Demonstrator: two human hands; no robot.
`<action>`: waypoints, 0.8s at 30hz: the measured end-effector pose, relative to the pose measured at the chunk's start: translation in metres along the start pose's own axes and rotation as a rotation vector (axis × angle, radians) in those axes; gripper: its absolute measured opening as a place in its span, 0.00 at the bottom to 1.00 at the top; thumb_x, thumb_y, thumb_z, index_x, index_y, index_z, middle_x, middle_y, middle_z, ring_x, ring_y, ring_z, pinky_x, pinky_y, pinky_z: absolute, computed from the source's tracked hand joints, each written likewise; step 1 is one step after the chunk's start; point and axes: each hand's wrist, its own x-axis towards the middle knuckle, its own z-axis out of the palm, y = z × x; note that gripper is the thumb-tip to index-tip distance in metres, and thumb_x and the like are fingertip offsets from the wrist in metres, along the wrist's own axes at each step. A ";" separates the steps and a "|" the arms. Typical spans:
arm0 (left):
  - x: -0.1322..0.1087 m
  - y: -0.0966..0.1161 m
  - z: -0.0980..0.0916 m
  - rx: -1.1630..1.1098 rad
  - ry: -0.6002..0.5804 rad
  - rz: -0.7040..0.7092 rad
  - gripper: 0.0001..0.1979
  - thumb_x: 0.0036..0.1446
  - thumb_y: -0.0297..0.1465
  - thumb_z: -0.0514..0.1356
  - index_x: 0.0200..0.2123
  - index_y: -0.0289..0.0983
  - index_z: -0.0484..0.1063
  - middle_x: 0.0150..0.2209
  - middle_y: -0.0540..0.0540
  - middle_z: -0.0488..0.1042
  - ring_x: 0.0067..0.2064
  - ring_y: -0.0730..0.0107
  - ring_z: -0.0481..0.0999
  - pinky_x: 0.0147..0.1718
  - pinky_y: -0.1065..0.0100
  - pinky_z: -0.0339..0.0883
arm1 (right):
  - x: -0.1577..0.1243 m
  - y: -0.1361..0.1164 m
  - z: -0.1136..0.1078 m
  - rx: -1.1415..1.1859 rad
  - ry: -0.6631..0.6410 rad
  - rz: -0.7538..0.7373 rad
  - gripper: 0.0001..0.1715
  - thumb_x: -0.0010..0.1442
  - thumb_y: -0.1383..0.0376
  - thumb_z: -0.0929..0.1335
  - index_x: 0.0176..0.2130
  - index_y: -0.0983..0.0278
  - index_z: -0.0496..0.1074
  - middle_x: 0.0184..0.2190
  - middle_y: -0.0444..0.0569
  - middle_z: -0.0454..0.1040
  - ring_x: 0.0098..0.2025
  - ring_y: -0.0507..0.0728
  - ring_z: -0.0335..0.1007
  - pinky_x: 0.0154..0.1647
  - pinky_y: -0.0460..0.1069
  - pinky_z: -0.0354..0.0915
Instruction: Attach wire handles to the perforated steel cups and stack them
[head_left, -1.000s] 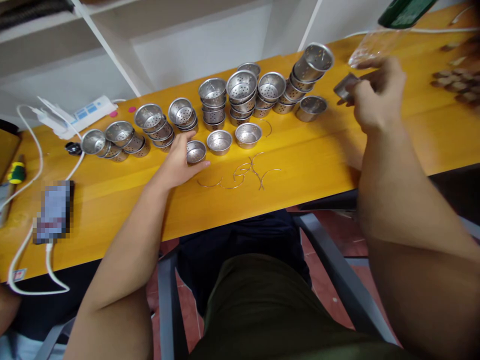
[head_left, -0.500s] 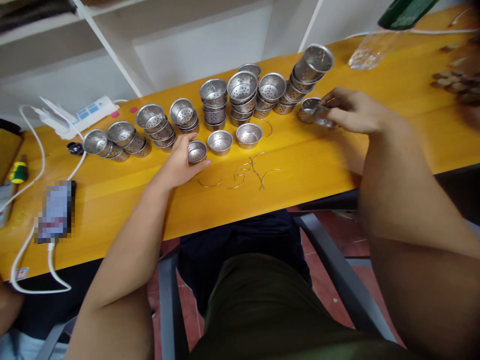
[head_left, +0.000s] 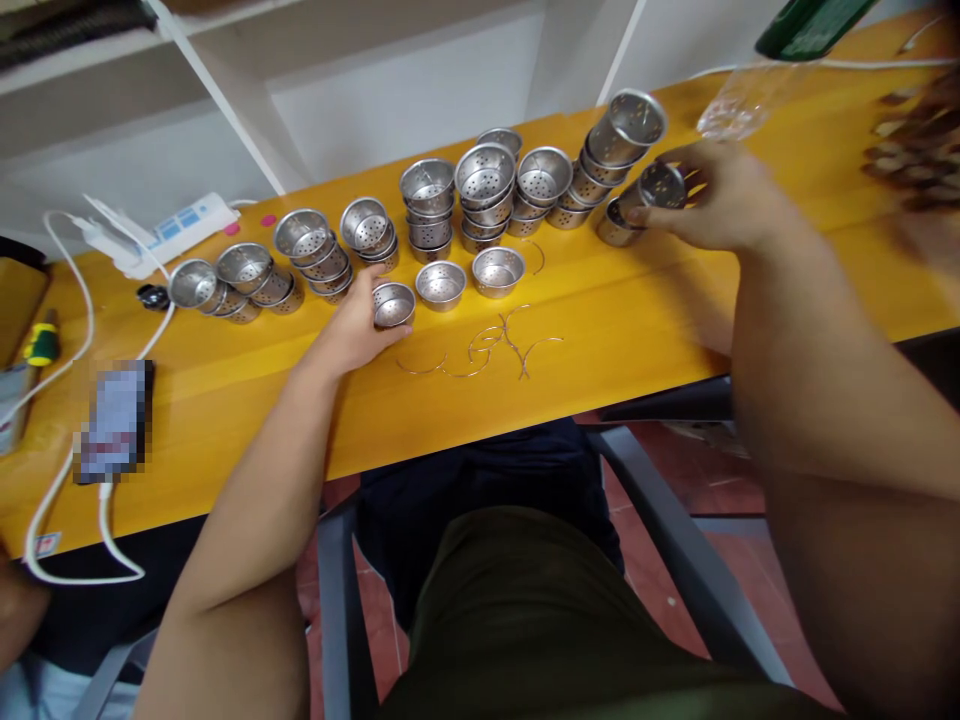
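My left hand (head_left: 358,322) is closed round the left side of a small perforated metal cup (head_left: 394,305), which stands on the table with its mouth up. The thumb lies along the front and a finger curls behind. Two similar cups, a middle one (head_left: 441,286) and a right one (head_left: 499,272), stand beside it. On the right, my right hand (head_left: 712,195) grips another perforated metal cup (head_left: 664,188), tilted, its base at the mouth of a lower cup (head_left: 616,228). Curved thin wires (head_left: 487,345) lie on the table in front.
Several stacks of perforated cups (head_left: 484,190) line the back of the table (head_left: 600,340). A power strip (head_left: 180,235), white cables and a phone (head_left: 116,420) lie left. At the right are a green-topped clear bottle (head_left: 739,100) and a brown pile (head_left: 911,150).
The cup in my right hand has risen and turned its mouth up, now over the lower cup. My left hand has barely moved, staying at its cup.
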 end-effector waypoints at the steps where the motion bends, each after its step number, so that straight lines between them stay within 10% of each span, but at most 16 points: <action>1: 0.000 0.000 0.000 -0.001 -0.002 -0.011 0.57 0.60 0.32 0.87 0.85 0.46 0.63 0.82 0.30 0.80 0.84 0.31 0.83 0.87 0.27 0.78 | 0.000 -0.004 -0.002 -0.030 -0.033 -0.012 0.29 0.68 0.68 0.93 0.64 0.65 0.93 0.59 0.63 0.94 0.51 0.53 0.85 0.55 0.54 0.74; 14: 0.003 -0.004 0.003 -0.045 0.029 0.042 0.59 0.61 0.34 0.87 0.86 0.46 0.60 0.80 0.30 0.81 0.84 0.32 0.84 0.86 0.31 0.79 | -0.002 -0.029 -0.014 -0.069 -0.190 0.122 0.42 0.62 0.65 0.95 0.71 0.61 0.95 0.57 0.56 0.96 0.51 0.53 0.84 0.57 0.54 0.72; 19: 0.008 -0.010 0.005 -0.008 0.152 0.117 0.64 0.54 0.37 0.92 0.85 0.48 0.62 0.78 0.32 0.79 0.82 0.29 0.82 0.85 0.31 0.79 | -0.022 -0.020 -0.003 -0.019 -0.030 0.079 0.68 0.65 0.70 0.95 0.92 0.70 0.74 0.86 0.80 0.75 0.75 0.67 0.89 0.76 0.56 0.78; 22: 0.011 -0.015 0.004 0.026 0.241 0.202 0.55 0.55 0.42 0.93 0.78 0.48 0.71 0.75 0.36 0.80 0.79 0.31 0.83 0.84 0.31 0.79 | -0.045 -0.016 -0.002 0.027 0.205 -0.009 0.36 0.76 0.77 0.85 0.78 0.75 0.86 0.72 0.78 0.88 0.63 0.65 0.93 0.65 0.55 0.82; 24: 0.012 -0.018 0.004 0.016 0.253 0.241 0.52 0.57 0.45 0.92 0.76 0.48 0.71 0.73 0.37 0.81 0.76 0.33 0.85 0.82 0.31 0.81 | -0.060 -0.022 -0.001 0.088 0.140 -0.187 0.15 0.80 0.76 0.80 0.62 0.70 0.93 0.56 0.70 0.94 0.50 0.63 0.92 0.56 0.56 0.82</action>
